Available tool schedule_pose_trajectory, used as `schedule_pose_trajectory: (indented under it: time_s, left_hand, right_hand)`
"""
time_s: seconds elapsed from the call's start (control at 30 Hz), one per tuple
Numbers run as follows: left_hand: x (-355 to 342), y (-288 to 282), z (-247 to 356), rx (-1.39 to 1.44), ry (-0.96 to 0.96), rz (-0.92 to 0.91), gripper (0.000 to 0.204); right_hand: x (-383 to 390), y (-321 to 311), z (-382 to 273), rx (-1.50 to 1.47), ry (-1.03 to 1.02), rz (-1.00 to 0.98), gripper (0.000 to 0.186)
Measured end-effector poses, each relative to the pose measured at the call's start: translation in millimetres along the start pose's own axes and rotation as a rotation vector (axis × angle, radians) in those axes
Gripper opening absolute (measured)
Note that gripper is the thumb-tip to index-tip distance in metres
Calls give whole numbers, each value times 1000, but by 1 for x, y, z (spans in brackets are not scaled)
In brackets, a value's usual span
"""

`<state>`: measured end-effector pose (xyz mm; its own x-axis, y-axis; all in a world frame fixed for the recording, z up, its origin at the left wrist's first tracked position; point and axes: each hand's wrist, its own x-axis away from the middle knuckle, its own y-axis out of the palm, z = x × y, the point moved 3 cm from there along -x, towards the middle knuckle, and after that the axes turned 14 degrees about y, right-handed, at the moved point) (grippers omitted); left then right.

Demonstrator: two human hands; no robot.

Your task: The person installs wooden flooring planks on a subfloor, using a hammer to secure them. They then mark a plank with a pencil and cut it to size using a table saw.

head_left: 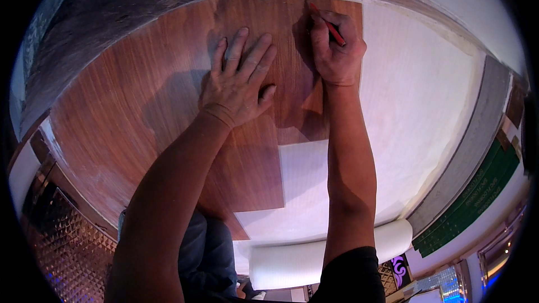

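Note:
Reddish-brown wood-look floor planks (168, 78) lie side by side, their ends stepped along the right. My left hand (241, 81) rests flat on them with its fingers spread. Farther right, my right hand (339, 53) grips a red pencil (335, 32). The pencil's tip points to the far end of the rightmost plank (295, 39), close to the wall side. Whether the tip touches the plank is hard to tell. My right palm side sits near that plank's right edge.
White underlay sheet (418, 95) spreads to the right of the planks, and its rolled part (292, 264) lies near me. A dark curved wall base (140, 11) bounds the far left. Green printed boards (471, 202) and a grey strip (457, 140) lie along the right.

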<state>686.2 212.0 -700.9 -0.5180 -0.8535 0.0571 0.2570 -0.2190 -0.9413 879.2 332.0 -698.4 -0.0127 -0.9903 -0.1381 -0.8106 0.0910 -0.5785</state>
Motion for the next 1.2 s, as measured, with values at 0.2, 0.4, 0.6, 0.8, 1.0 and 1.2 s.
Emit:
schedule_pose_trajectory:
  time_s: [0.2,0.4,0.6,0.8,1.0,1.2]
  left_hand:
    - [1,2,0,6,-2,3,83]
    - [1,3,-1,9,-1,1,84]
    - [1,3,-1,7,-1,2,85]
    - [0,3,0,11,-5,6,84]
    - [1,3,-1,9,-4,14,84]
    - [1,4,-1,9,3,31,85]
  right_hand:
    - [1,-1,-1,26,21,-3,13]
    - [1,-2,-1,23,29,-25,12]
    - [0,-1,0,12,7,-37,12]
    - [0,-1,2,4,45,-57,13]
    - [0,-1,1,-8,33,-21,12]
    - [-1,0,2,-56,1,71,11]
